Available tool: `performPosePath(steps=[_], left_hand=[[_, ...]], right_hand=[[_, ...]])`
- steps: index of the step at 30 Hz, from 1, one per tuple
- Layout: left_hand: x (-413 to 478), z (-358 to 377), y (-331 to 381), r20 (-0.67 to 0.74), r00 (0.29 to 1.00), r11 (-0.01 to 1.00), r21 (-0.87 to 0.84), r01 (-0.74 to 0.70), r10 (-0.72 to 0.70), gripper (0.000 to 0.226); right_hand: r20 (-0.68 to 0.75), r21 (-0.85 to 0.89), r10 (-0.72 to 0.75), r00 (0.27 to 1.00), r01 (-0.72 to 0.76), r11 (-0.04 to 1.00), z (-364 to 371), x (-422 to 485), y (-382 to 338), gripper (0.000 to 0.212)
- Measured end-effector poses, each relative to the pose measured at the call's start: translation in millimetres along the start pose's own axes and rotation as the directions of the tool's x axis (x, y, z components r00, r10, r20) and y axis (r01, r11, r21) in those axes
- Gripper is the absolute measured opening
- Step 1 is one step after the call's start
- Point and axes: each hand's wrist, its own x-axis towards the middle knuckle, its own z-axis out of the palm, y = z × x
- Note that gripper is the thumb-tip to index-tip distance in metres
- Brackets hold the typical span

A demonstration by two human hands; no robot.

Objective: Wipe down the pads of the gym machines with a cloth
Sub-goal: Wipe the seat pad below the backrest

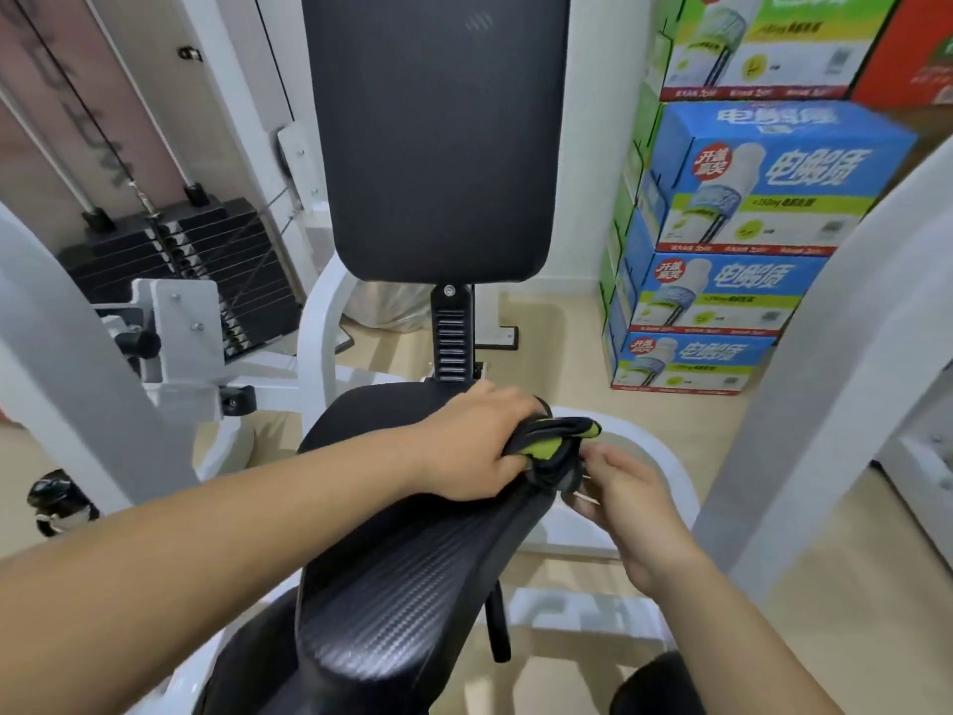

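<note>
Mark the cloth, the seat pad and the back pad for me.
cloth (557,443), head view, its bunched green-and-black middle.
seat pad (412,575), head view, the bare textured top.
back pad (438,136), head view, the centre of its front face.

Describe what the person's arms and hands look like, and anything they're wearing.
The left forearm and right forearm are bare as far as the view shows, with no sleeves in sight. The left hand and right hand wear no gloves, and no watch, bracelet or ring shows on either.
</note>
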Motion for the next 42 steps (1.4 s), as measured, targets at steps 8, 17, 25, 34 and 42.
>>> performPosePath(steps=[8,17,25,34,42], left_hand=[[127,10,33,0.129,0.965,0.919,0.355,0.171,-0.229,0.035],[15,8,90,0.368,0.916,0.728,0.584,-0.36,0.159,0.016],[-138,-1,84,0.253,0.927,0.817,0.445,-0.367,0.278,0.029],[-160,1,22,-0.321,0.918,0.97,-0.002,0.244,-0.232,0.042],[-193,25,-13,-0.442,0.754,0.858,-0.404,0.316,-0.486,0.042]], right_hand=[[-0.26,0.019,0.052,0.964,-0.049,0.999,-21,7,-5,0.029],[-0.404,-0.068,-0.121,0.907,0.103,0.992,-22,-4,-1,0.023],[-0.24,-0.275,-0.323,0.916,0.255,0.927,20,-17,-10,0.022],[0.126,-0.658,-0.567,0.814,0.496,0.567,56,-42,-29,0.013],[0.484,-0.764,-0.379,0.789,0.592,0.257,100,-22,-56,0.019]])
